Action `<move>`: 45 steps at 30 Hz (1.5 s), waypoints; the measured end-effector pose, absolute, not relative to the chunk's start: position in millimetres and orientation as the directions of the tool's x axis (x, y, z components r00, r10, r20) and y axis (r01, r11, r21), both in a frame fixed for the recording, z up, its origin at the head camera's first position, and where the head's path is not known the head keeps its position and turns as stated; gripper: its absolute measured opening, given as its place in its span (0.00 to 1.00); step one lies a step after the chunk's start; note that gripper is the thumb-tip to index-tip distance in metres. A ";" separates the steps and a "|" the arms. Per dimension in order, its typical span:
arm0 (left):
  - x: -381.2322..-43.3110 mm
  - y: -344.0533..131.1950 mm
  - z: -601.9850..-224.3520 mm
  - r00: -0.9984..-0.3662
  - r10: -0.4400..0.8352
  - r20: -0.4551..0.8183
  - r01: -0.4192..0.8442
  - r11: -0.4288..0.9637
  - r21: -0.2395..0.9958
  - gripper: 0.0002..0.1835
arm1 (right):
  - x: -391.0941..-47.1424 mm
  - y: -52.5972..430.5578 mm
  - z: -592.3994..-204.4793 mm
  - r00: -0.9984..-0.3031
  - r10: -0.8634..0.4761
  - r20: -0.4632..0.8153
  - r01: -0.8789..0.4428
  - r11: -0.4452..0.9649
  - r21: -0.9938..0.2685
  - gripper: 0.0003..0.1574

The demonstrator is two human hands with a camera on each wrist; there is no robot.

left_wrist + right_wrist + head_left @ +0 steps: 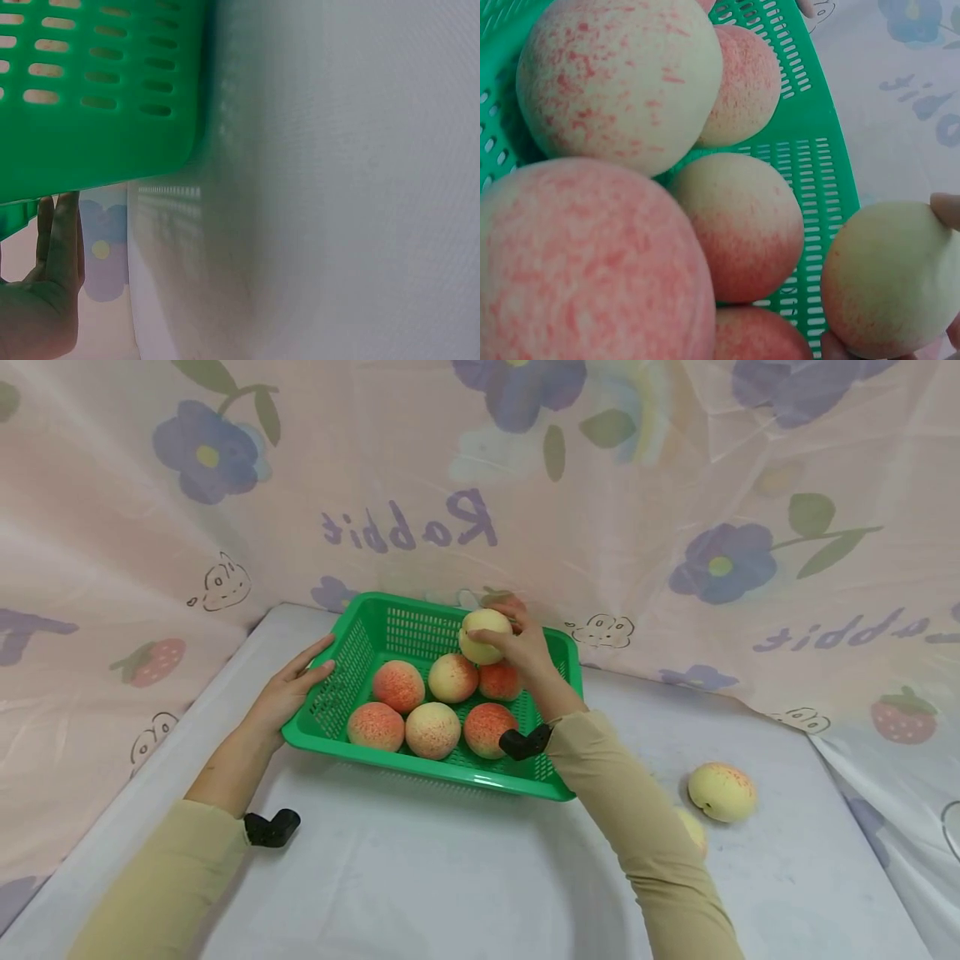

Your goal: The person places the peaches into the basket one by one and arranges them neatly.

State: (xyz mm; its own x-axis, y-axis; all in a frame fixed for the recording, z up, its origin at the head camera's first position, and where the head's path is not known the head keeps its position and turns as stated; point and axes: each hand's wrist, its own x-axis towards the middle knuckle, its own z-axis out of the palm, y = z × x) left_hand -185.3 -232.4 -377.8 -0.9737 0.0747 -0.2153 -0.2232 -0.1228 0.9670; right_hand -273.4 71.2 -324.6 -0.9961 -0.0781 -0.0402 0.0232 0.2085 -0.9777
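My right hand [525, 647] grips a pale yellow peach [483, 637] over the back right part of the green basket [442, 768]. The right wrist view shows that peach [892, 279] at the right edge, with fingertips around it. Several red and yellow peaches [432, 731] lie in the basket below. My left hand [281, 697] is at the basket's left side, its fingers fairly straight and touching the rim. In the left wrist view those fingers [61, 244] rest against the green side; part of the hand is out of frame.
On the white table [420, 877], to the right of the basket, lies a yellow peach [722, 792]. Another peach [693, 831] is partly hidden by the right sleeve. A printed cloth [600, 527] hangs close behind the basket.
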 end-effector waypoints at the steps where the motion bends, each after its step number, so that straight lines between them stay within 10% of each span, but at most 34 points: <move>1: -185.6 -232.6 -378.0 -0.973 0.077 -0.216 -0.225 -0.132 0.965 0.33 | -273.7 69.6 -324.5 -0.996 -0.081 -0.043 0.025 0.210 -0.977 0.38; 34: -186.1 -231.5 -377.4 -0.968 0.064 -0.242 -0.248 -0.098 0.964 0.32 | -287.6 10.8 -335.7 -0.984 -0.128 -0.125 0.097 0.210 -0.973 0.41; 45: -186.0 -231.5 -378.6 -0.975 0.055 -0.217 -0.220 -0.046 0.974 0.31 | -294.9 -9.5 -340.7 -0.983 -0.165 -0.078 0.006 0.399 -0.917 0.40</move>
State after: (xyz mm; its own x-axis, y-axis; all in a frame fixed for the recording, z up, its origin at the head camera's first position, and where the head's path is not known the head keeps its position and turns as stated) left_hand -186.0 -231.5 -378.6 -0.9746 0.0545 -0.2173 -0.2198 -0.0456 0.9745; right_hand -294.9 -9.5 -340.7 -0.9832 -0.1651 -0.0779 0.0056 0.3994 -0.9168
